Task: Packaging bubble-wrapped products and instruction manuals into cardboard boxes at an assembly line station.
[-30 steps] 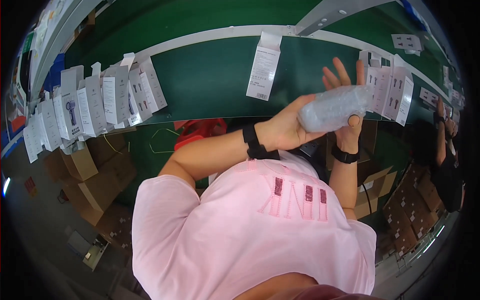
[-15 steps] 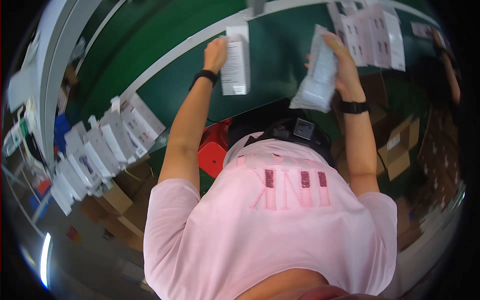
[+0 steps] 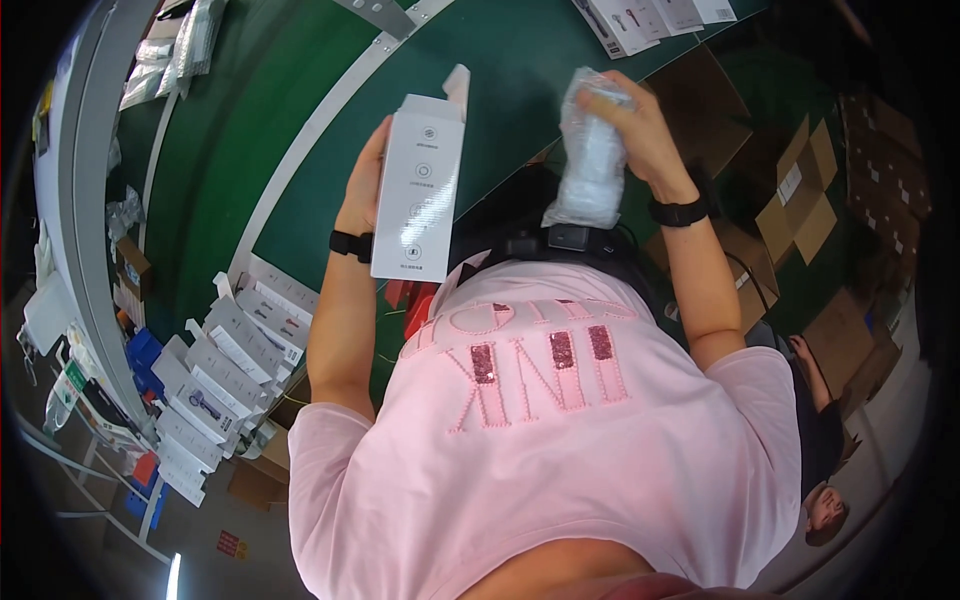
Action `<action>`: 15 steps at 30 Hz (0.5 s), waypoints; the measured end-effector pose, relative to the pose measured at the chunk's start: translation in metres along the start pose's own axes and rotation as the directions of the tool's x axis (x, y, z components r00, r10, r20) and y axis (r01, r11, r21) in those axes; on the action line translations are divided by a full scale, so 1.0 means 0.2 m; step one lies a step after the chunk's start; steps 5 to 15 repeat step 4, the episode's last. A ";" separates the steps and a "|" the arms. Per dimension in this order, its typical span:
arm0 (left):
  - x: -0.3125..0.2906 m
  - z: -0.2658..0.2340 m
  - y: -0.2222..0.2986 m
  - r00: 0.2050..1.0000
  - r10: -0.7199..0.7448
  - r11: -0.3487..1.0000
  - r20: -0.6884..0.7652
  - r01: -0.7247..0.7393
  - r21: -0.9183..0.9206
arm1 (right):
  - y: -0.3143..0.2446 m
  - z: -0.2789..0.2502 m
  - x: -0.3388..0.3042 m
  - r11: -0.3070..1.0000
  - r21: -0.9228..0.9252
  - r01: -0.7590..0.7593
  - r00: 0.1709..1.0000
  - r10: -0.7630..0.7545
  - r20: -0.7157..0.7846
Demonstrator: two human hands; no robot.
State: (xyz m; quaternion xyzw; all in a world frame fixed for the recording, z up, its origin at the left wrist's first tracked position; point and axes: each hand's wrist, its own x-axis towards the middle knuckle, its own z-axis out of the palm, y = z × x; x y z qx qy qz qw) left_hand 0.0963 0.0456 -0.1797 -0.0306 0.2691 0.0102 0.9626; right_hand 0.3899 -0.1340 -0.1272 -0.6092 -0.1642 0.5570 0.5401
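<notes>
My left hand [image 3: 366, 180] is closed round the left side of a tall white carton [image 3: 421, 190], lifted toward me. The carton's far end has a flap standing up, and small icons run down the face turned to me. To the right, my right hand [image 3: 640, 125] grips a bubble-wrapped packet [image 3: 592, 155] near its upper end. The packet hangs down close to my waist, apart from the carton. What lies inside the wrap is too blurred to make out.
A row of white cartons [image 3: 225, 370] with open flaps stands at the left. More printed cartons [image 3: 650, 22] are at the far right of the green table [image 3: 500, 60]. Wrapped packets [image 3: 175, 55] lie far left. Opened cardboard boxes [image 3: 800, 195] and another person [image 3: 822, 430] are at right.
The white carton has come nearer and slightly left in my left hand, its icon face now showing. My right hand has brought the packet leftward. The view has shifted.
</notes>
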 end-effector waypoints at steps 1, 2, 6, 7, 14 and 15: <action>0.01 0.03 -0.03 1.000 0.006 1.000 -0.006 -0.006 0.002 | -0.01 -0.02 0.00 0.998 0.036 -0.053 0.998 0.054 -0.014; -0.01 0.10 -0.07 0.996 0.084 0.991 -0.029 -0.081 0.102 | -0.03 -0.01 0.00 0.994 0.073 -0.077 0.997 0.077 -0.004; -0.10 0.16 -0.10 0.978 0.200 0.961 -0.064 -0.183 0.209 | 0.05 -0.10 0.04 0.985 0.163 -0.057 0.998 0.060 -0.015; -0.10 0.16 -0.10 0.978 0.200 0.961 -0.064 -0.183 0.209 | 0.05 -0.10 0.04 0.985 0.163 -0.057 0.998 0.060 -0.015; -0.10 0.16 -0.10 0.978 0.200 0.961 -0.064 -0.183 0.209 | 0.05 -0.10 0.04 0.985 0.163 -0.057 0.998 0.060 -0.015; -0.10 0.16 -0.10 0.978 0.200 0.961 -0.064 -0.183 0.209 | 0.05 -0.10 0.04 0.985 0.163 -0.057 0.998 0.060 -0.015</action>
